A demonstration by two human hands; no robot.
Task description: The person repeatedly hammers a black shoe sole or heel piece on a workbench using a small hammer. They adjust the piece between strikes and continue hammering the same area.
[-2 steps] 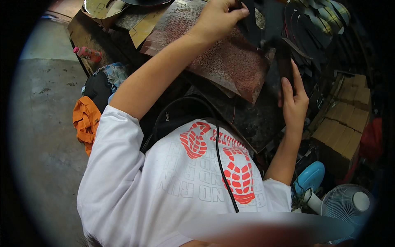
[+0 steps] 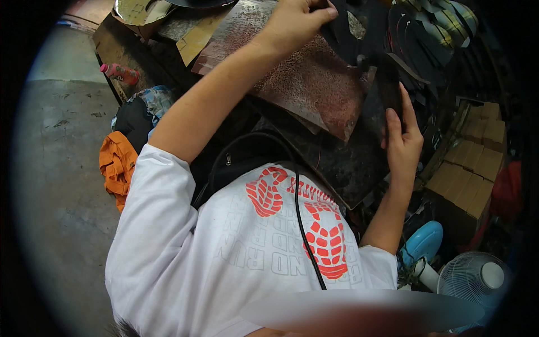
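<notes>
Near the top edge, my left hand [image 2: 297, 23] has its thumb and fingers pinched on the edge of a thin black sheet [image 2: 362, 42]. The sheet has an opening through which a lighter surface shows. Beneath lies a worn, reddish-brown speckled board [image 2: 314, 84]. At the right, my right hand [image 2: 403, 140] is closed round a dark long-handled tool [image 2: 387, 84]. Its far end lies by the sheet's lower edge and the board's right corner; blur and shade hide its exact kind.
Black cut pieces [image 2: 412, 42] and curved patterned strips [image 2: 446, 25] lie at the upper right. Stacked brown cartons [image 2: 466, 163], a blue round object [image 2: 422, 241] and a fan [image 2: 474, 281] stand right. A pink-capped bottle [image 2: 120, 74] and orange cloth [image 2: 118, 165] are left.
My right hand and the dark tool have shifted slightly right and down. My left hand has moved a little left, still pinching the black sheet.
</notes>
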